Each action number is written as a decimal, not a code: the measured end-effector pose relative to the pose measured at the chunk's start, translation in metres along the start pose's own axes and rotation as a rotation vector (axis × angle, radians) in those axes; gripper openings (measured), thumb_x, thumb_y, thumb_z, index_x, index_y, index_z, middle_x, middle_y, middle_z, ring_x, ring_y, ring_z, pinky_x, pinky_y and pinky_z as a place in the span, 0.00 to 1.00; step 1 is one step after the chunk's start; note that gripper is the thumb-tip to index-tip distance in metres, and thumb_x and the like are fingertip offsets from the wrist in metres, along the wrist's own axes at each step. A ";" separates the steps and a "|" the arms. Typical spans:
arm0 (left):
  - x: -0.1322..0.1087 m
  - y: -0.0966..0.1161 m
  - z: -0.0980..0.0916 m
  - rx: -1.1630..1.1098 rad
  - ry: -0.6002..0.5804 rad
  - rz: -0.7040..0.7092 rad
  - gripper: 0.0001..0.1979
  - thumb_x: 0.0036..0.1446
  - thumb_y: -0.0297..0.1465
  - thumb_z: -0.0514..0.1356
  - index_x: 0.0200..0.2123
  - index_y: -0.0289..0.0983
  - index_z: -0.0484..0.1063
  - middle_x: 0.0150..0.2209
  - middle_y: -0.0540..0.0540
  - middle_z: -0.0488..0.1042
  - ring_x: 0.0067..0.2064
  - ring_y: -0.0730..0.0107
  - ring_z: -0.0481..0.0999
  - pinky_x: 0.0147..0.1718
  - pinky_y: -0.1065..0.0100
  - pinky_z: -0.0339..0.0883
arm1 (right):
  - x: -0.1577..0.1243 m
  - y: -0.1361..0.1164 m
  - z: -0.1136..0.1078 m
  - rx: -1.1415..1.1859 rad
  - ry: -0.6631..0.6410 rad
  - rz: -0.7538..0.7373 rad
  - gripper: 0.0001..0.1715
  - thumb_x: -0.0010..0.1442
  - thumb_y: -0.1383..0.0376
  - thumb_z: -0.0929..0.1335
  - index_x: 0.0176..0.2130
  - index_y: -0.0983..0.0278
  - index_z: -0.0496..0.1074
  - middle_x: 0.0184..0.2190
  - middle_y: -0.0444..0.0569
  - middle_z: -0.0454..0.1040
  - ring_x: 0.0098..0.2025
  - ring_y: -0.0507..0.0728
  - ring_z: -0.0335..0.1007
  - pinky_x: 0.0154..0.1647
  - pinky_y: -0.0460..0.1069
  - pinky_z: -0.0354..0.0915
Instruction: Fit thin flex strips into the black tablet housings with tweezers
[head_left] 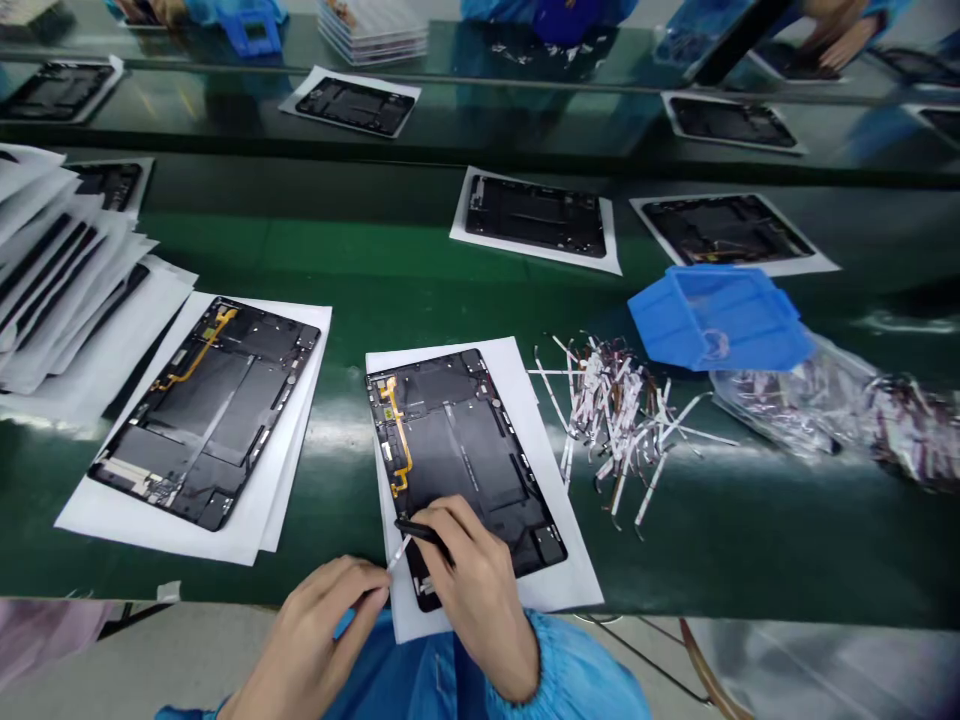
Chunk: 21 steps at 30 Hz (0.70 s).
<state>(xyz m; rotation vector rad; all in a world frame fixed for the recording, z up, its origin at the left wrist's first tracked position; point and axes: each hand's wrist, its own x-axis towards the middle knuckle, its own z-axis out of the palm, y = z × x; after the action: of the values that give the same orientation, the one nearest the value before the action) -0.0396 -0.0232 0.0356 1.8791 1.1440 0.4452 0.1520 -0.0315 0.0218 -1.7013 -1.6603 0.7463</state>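
In front of me an open black tablet housing (pixel 480 450) lies on a white paper sheet (pixel 559 500), with an orange flex cable (pixel 401 440) along its left side. My right hand (pixel 480 580) rests over the lower part of the housing and grips black tweezers (pixel 421 531), pointing left. A thin whitish strip (pixel 400 553) runs from the tweezers' area to my left hand (pixel 322 625), whose thumb and forefinger pinch its lower end at the paper's left edge. My right hand hides part of the housing's lower end.
Left lies another tablet housing (pixel 217 410) on paper, beside a stack of paper-interleaved housings (pixel 67 290). Loose flex strips (pixel 611 410) are heaped at right, near a blue bin (pixel 720 320) and clear plastic bags (pixel 802 400). More housings (pixel 536 215) lie farther back; co-workers' hands (pixel 840 40) show opposite.
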 end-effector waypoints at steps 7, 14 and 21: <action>0.012 0.004 0.010 -0.278 0.030 -0.268 0.11 0.65 0.39 0.58 0.42 0.40 0.77 0.29 0.50 0.76 0.29 0.73 0.74 0.29 0.75 0.69 | -0.007 -0.011 -0.027 0.561 0.116 -0.045 0.09 0.60 0.73 0.71 0.34 0.58 0.72 0.29 0.40 0.76 0.30 0.50 0.74 0.31 0.41 0.68; 0.034 0.016 0.024 -0.478 -0.011 -0.186 0.10 0.65 0.38 0.59 0.39 0.39 0.78 0.28 0.51 0.74 0.27 0.76 0.71 0.28 0.77 0.66 | -0.009 0.001 -0.035 0.434 0.020 0.019 0.11 0.59 0.75 0.70 0.38 0.59 0.75 0.31 0.40 0.78 0.30 0.50 0.74 0.33 0.40 0.68; 0.033 0.017 0.015 -0.228 0.051 0.004 0.09 0.66 0.32 0.58 0.43 0.42 0.79 0.29 0.50 0.75 0.28 0.75 0.73 0.29 0.77 0.68 | -0.005 0.003 -0.026 0.459 0.024 -0.029 0.11 0.60 0.77 0.68 0.36 0.61 0.73 0.31 0.42 0.75 0.32 0.50 0.73 0.35 0.40 0.66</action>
<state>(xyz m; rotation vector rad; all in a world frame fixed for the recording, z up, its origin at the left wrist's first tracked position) -0.0036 -0.0062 0.0367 1.6803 1.0750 0.6027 0.1740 -0.0381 0.0362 -1.3517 -1.3621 0.9991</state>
